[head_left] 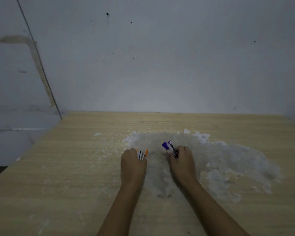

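Observation:
My left hand is curled around a small orange, white and black striped object whose tips stick out past the fingers. My right hand grips a small purple and white object that points up and to the left. Both hands hover low over a wooden table, close together near its middle. What exactly the two small objects are is unclear in the dim, blurred view.
A large whitish, worn patch spreads over the tabletop under and to the right of my hands. A grey wall stands right behind the table's far edge. The table's left edge drops off to a floor area.

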